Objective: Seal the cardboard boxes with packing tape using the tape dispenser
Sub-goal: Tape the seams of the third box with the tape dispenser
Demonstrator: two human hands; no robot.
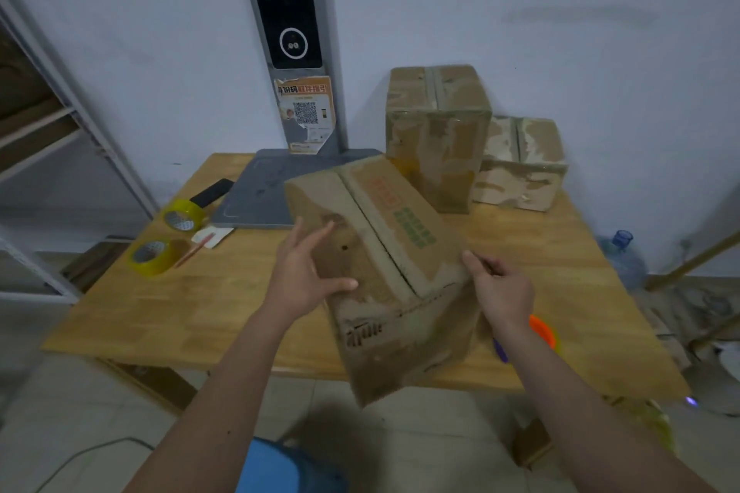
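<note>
Worn cardboard box (384,272) seems light, stiff; left hand (308,276) fingers spread on top, right hand (500,288) gripping its edge.

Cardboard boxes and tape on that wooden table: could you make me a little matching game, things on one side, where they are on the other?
Things:
1. Large brown cardboard box with orange and green print
2. Two yellowish rolls of packing tape
3. Tall taped cardboard box
4. Orange and purple tape dispenser

Places:
A. Standing at the back by the wall
B. Near the table's left edge
C. Partly hidden behind the right wrist
D. Tilted between both hands

Pairs: 1-D, 2-B, 3-A, 4-C
</note>
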